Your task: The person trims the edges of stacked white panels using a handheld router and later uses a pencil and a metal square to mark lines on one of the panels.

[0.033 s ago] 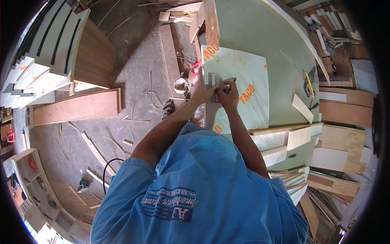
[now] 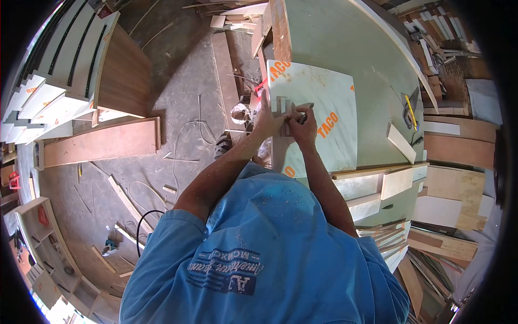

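Observation:
A white marbled panel (image 2: 334, 100) with orange printing lies on the greenish work surface (image 2: 345, 35) in front of me. At its left edge is my left hand (image 2: 265, 123), closed over a small greyish-brown piece (image 2: 284, 103) whose kind I cannot make out. My right hand (image 2: 305, 130) is beside it above the panel, fingers pinched together. From that pinch sticks out a thin, dark-tipped thing, partly hidden by the fingers. The fingertips of both hands nearly meet.
A yellow-and-dark tool (image 2: 411, 113) and white board offcut (image 2: 401, 143) lie to the right. Strips and boards (image 2: 458, 137) are stacked beyond. White panels (image 2: 59, 102) stand at the far left, near a long plank (image 2: 102, 142). Cables and offcuts litter the floor.

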`<state>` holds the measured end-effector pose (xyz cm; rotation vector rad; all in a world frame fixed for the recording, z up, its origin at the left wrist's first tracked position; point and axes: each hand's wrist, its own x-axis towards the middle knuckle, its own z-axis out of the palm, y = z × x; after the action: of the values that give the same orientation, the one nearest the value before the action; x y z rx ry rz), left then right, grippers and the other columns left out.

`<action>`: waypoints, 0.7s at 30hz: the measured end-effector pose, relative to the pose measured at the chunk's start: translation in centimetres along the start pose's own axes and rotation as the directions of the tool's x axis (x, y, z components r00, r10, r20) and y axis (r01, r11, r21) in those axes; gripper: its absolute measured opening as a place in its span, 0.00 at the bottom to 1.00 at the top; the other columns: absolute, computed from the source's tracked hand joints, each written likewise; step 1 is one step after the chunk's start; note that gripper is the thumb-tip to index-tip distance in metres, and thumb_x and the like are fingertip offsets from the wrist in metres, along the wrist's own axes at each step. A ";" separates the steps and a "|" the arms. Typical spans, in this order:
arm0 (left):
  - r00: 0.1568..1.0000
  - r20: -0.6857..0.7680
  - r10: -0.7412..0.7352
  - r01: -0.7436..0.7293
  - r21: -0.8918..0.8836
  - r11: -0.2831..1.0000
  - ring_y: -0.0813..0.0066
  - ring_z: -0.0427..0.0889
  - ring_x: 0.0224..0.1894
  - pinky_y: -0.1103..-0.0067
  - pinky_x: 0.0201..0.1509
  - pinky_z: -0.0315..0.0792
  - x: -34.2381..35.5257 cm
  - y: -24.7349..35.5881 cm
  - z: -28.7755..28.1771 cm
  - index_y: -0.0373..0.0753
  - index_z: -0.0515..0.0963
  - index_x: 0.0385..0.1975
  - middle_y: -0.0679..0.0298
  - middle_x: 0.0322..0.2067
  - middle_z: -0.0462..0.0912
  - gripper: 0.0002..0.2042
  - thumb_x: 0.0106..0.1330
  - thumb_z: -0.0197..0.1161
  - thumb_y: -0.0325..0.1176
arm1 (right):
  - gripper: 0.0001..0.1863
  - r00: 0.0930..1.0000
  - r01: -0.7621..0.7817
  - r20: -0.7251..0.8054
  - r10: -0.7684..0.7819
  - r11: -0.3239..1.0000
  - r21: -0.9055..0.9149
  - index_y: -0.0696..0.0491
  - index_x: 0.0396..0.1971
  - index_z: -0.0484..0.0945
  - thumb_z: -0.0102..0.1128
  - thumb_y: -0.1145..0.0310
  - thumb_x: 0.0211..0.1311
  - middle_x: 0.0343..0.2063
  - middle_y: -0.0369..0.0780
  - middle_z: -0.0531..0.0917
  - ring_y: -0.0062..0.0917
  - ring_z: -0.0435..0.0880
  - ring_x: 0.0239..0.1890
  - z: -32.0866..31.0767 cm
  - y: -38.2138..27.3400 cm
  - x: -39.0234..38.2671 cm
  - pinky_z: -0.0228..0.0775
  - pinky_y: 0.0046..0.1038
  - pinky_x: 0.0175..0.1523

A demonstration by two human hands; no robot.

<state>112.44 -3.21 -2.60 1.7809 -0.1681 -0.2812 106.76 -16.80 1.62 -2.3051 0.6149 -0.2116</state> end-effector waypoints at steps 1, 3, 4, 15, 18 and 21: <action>0.993 -0.020 -0.118 0.117 -0.059 0.991 0.48 0.71 0.67 0.65 0.68 0.70 0.2 -0.3 0.3 0.33 0.43 0.76 0.37 0.65 0.66 0.55 0.54 0.78 0.33 | 0.19 1.000 0.004 -0.007 -0.003 0.999 0.050 0.51 0.46 0.78 0.69 0.70 0.51 0.26 0.37 0.83 0.23 0.80 0.27 -0.1 0.1 0.2 0.75 0.30 0.37; 0.991 0.010 -0.136 0.136 -0.138 0.981 0.51 0.73 0.65 0.66 0.66 0.72 0.5 -1.0 0.7 0.32 0.42 0.76 0.37 0.65 0.67 0.57 0.53 0.80 0.34 | 0.20 1.000 0.002 0.005 -0.003 0.997 0.073 0.50 0.46 0.78 0.70 0.69 0.51 0.27 0.37 0.84 0.25 0.82 0.28 0.0 0.4 0.5 0.76 0.32 0.38; 0.986 0.046 -0.158 0.165 -0.212 0.963 0.53 0.75 0.63 0.68 0.63 0.74 0.5 -1.1 0.8 0.32 0.41 0.76 0.38 0.64 0.67 0.58 0.52 0.81 0.35 | 0.21 1.000 -0.009 0.021 0.007 0.995 0.096 0.49 0.47 0.77 0.71 0.67 0.51 0.27 0.36 0.84 0.26 0.84 0.30 0.0 0.6 0.4 0.77 0.34 0.39; 0.982 0.050 -0.184 0.190 -0.186 0.964 0.62 0.86 0.48 0.70 0.53 0.80 0.0 0.9 0.6 0.29 0.71 0.58 0.50 0.47 0.85 0.36 0.52 0.80 0.38 | 0.20 0.998 -0.006 0.060 -0.001 0.993 0.117 0.52 0.45 0.77 0.75 0.72 0.52 0.28 0.35 0.83 0.18 0.80 0.30 -0.1 2.2 1.0 0.75 0.27 0.37; 0.985 0.026 -0.171 0.172 -0.202 0.964 0.65 0.87 0.46 0.71 0.52 0.81 0.6 -1.3 1.0 0.29 0.73 0.55 0.51 0.45 0.85 0.32 0.53 0.80 0.36 | 0.21 0.996 -0.005 0.093 -0.009 0.989 0.149 0.52 0.46 0.77 0.75 0.73 0.52 0.29 0.34 0.83 0.18 0.80 0.31 0.2 1.5 1.2 0.75 0.27 0.39; 0.993 0.014 -0.118 0.118 -0.221 0.968 0.67 0.87 0.45 0.71 0.50 0.81 1.2 -2.8 1.4 0.29 0.74 0.54 0.53 0.44 0.86 0.30 0.54 0.79 0.34 | 0.22 0.993 -0.009 0.119 -0.012 0.985 0.170 0.53 0.47 0.77 0.74 0.74 0.51 0.29 0.35 0.83 0.18 0.80 0.32 0.2 1.2 1.4 0.76 0.27 0.40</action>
<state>113.12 -4.21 -5.77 1.5712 -0.0290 -0.3717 107.56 -18.12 0.62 -2.1357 0.5140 -0.1200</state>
